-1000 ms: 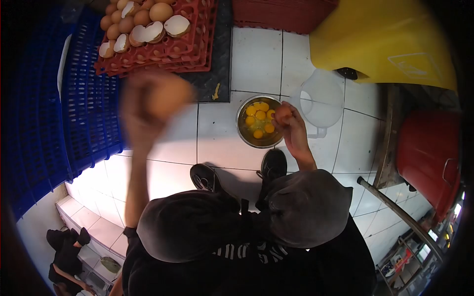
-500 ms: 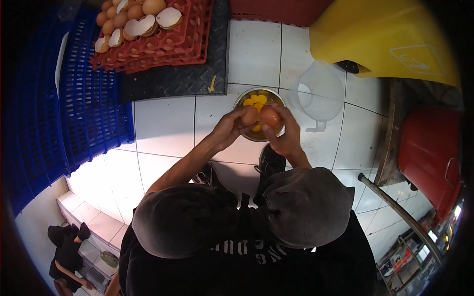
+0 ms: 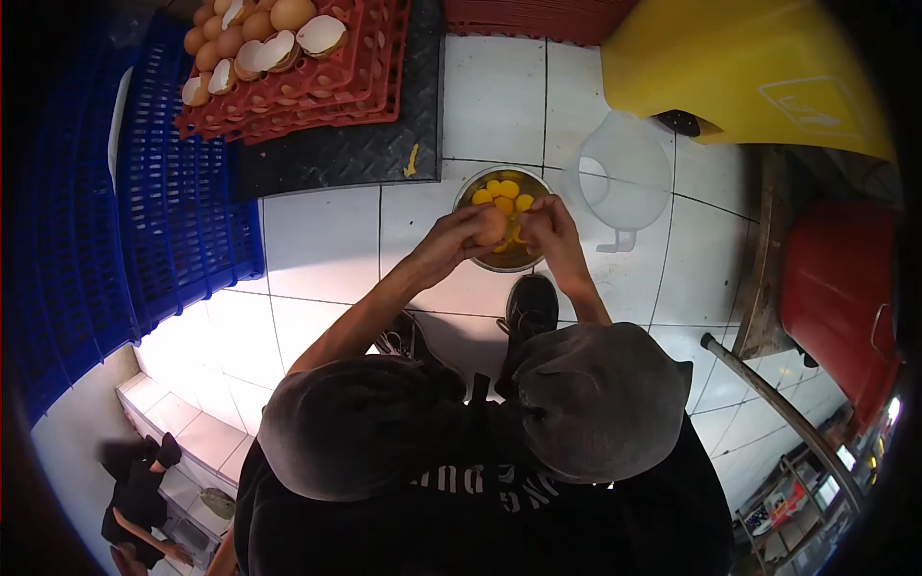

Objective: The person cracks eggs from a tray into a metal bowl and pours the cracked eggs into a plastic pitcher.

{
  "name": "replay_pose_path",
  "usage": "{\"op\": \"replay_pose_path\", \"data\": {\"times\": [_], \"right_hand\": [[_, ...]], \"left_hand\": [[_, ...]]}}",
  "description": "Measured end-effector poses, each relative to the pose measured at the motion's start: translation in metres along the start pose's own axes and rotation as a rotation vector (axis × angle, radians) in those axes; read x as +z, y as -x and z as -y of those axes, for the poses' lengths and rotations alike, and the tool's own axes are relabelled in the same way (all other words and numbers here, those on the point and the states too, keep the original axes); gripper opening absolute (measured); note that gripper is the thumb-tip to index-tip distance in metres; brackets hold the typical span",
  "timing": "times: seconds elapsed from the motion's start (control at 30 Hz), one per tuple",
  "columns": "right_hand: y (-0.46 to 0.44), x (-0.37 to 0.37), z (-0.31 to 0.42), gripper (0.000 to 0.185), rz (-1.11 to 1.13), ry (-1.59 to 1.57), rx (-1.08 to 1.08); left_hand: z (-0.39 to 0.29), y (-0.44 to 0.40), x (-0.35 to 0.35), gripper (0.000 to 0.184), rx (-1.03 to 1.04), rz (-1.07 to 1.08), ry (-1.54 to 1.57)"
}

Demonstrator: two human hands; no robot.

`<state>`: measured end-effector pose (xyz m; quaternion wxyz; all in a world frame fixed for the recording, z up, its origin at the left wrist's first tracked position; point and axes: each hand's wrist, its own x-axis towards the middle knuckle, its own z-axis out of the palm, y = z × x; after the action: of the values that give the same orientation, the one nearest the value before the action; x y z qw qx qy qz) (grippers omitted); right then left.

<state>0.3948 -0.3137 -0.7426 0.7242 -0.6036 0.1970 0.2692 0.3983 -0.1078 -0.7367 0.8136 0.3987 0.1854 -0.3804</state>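
A steel bowl [image 3: 528, 180] on the tiled floor holds several yellow yolks [image 3: 505, 204] in clear egg white. Over its left side, my left hand [image 3: 448, 252] is closed around a brown egg [image 3: 491, 227]. My right hand [image 3: 557, 245] is at the bowl's right side, with its fingers pressed together. Whatever it holds is hidden by the fingers. At the upper left, red egg trays [image 3: 336, 91] are stacked, bearing whole brown eggs [image 3: 291, 13] and broken shells [image 3: 321, 36].
Right of the bowl lies a translucent plastic jug [image 3: 643, 192]. Blue crates [image 3: 182, 192] stand at the left. A yellow object [image 3: 711, 67], a red container [image 3: 836, 298] and a metal bar [image 3: 778, 403] are at the right. Another person [image 3: 139, 504] is at the lower left.
My left hand has come from near the trays to the bowl with an egg. The egg seen in my right hand half a second ago is no longer visible, and more yolks show.
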Motion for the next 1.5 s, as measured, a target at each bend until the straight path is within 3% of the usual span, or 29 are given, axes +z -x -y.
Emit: {"op": "replay_pose_path", "data": {"times": [0.03,0.1,0.17,0.23,0.4,0.57,1.03,1.13,1.2,1.3,1.43,1.5], "right_hand": [[0.003,0.002,0.003,0.048,-0.001,0.002,0.004],[0.008,0.008,0.009,0.044,0.099,0.341,-0.204],[0.008,0.009,0.010,0.042,0.158,0.310,-0.217],[0.006,0.009,0.011,0.040,0.220,0.279,-0.230],[0.010,0.013,0.016,0.037,0.129,0.480,-0.261],[0.010,0.012,0.016,0.036,0.065,0.581,-0.280],[0.007,0.005,0.014,0.038,-0.003,0.604,-0.348],[0.011,0.006,0.019,0.037,-0.062,0.827,-0.416],[0.012,0.009,0.021,0.037,-0.194,1.061,-0.602],[0.009,0.005,0.019,0.037,-0.313,1.144,-0.696],[0.012,0.007,0.022,0.038,-0.396,1.137,-0.702],[0.014,0.009,0.026,0.038,-0.352,0.993,-0.521]], "left_hand": [[-0.002,0.001,0.002,0.051,0.002,0.029,-0.128],[-0.005,0.000,0.004,0.057,0.004,0.060,-0.254],[-0.008,-0.001,0.003,0.072,-0.017,0.100,-0.370],[-0.009,-0.001,0.003,0.072,-0.001,0.061,-0.397],[-0.007,-0.002,0.002,0.070,0.004,-0.019,-0.447],[-0.003,-0.006,0.000,0.060,0.108,-0.142,-0.888],[-0.005,-0.005,0.005,0.046,0.240,-0.162,-0.963],[-0.013,-0.001,0.015,0.047,0.281,-0.181,-1.123],[-0.015,0.000,0.016,0.048,0.298,-0.195,-1.234],[-0.010,-0.003,0.010,0.051,0.342,-0.231,-1.306],[-0.008,-0.001,0.007,0.055,0.315,-0.269,-1.337],[-0.009,0.001,0.006,0.056,0.334,-0.270,-1.355]]}}
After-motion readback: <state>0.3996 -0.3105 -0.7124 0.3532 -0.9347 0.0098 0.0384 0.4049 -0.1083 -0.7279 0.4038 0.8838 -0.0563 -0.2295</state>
